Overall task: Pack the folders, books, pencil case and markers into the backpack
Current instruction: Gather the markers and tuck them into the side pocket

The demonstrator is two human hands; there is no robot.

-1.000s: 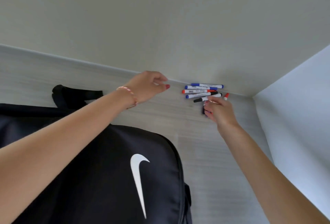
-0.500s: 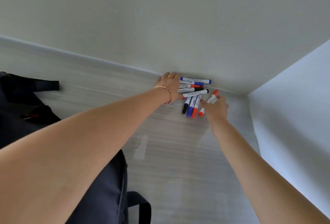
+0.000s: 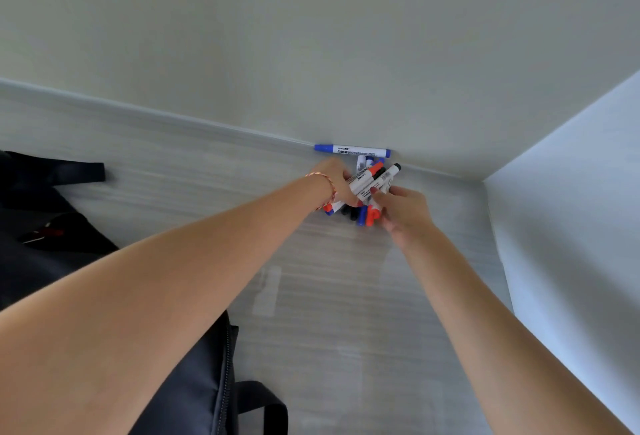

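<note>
both hands work at the far corner of the grey table (image 3: 329,296), where it meets the wall. the left hand (image 3: 334,180) and the right hand (image 3: 403,207) are each curled around the same bundle of markers (image 3: 369,185), pressing it together from either side. the bundle is loose: white barrels with red, blue and black caps lie at differing angles, some ends fanning out below the fingers. one blue marker (image 3: 352,150) lies apart, flat against the wall just behind the bundle, held by neither hand.

the backpack (image 3: 194,386) sits at the near left, well apart from the markers; its zip line is visible, but whether the opening is unzipped cannot be told. folders, books and pencil case are not in view.

handling assessment: the markers appear light, rigid and smooth, likely to roll and to slip out of a bunch if gripped near the ends. the sound hold is probably across the middle of the barrels, all aligned one way, with the palm closing the underside. the stray marker would need a separate pinch at mid-barrel.
</note>
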